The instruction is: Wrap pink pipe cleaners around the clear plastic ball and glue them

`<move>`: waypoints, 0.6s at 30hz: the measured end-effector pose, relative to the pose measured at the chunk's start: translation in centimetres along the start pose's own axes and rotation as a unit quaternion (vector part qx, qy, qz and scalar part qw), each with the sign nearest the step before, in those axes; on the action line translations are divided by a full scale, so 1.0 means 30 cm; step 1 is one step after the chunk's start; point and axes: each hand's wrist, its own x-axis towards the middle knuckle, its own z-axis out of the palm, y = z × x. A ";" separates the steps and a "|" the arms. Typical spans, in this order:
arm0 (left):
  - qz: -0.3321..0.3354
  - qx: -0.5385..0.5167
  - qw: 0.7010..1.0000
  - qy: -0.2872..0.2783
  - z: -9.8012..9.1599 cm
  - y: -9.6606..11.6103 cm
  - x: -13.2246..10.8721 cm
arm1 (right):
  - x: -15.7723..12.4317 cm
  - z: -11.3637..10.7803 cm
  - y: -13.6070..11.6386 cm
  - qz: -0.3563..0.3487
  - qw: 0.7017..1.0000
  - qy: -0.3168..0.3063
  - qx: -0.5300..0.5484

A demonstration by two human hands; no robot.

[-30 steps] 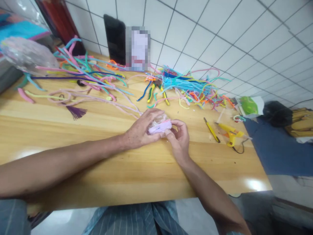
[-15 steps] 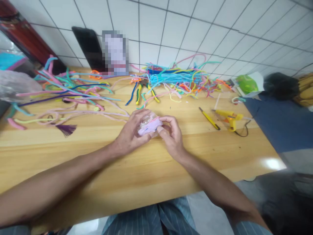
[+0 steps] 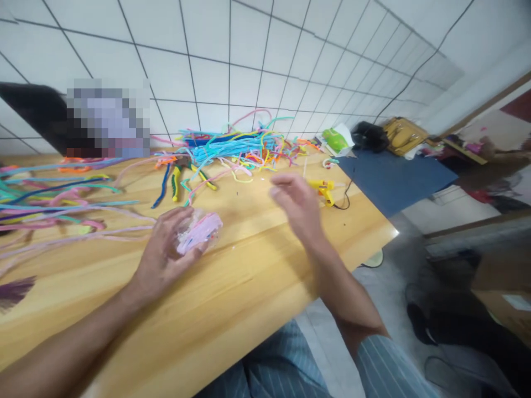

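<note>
My left hand is closed around a clear plastic piece with a lilac, fuzzy-looking strip along its near side, held just above the wooden table. Small blue and orange spots show on the lilac part; its exact kind I cannot make out. My right hand hangs apart from it, over the table to the right, fingers loosely bent and pointing left, with nothing visible in them. Just beyond that hand lies a yellow hot glue gun, partly covered by it.
Pliers with yellow-green handles lie near a heap of coloured pipe cleaners by the tiled wall. More pipe cleaners spread at left, near a purple tassel. A dark phone-like slab leans on the wall.
My right hand has let go of the lilac-and-clear piece and moved right, toward the glue gun. The yellow utility knife is now out of sight around that hand. The view has swung right.
</note>
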 end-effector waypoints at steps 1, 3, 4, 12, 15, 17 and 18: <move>0.000 -0.002 1.000 0.000 0.002 -0.002 -0.001 | 0.009 -0.073 0.006 -0.010 0.998 0.065 -0.017; 0.006 -0.010 1.000 -0.002 0.008 -0.007 -0.001 | 0.006 -0.221 0.051 -0.018 0.975 0.213 -0.055; 0.010 -0.013 1.000 0.000 0.012 -0.008 -0.002 | -0.001 -0.292 0.090 -0.008 0.960 0.268 -0.080; 0.013 -0.025 0.999 -0.016 0.026 0.008 0.004 | 0.057 -0.560 0.456 0.264 0.896 0.142 -0.328; 0.004 -0.042 0.999 -0.018 0.030 0.008 0.001 | 0.112 -0.558 0.473 0.284 0.898 0.070 -0.328; 0.007 -0.054 0.998 -0.015 0.034 0.007 -0.002 | 0.143 -0.551 0.460 0.284 0.901 0.034 -0.328; 0.009 -0.057 0.998 -0.012 0.035 0.006 -0.002 | 0.155 -0.544 0.450 0.278 0.903 0.021 -0.326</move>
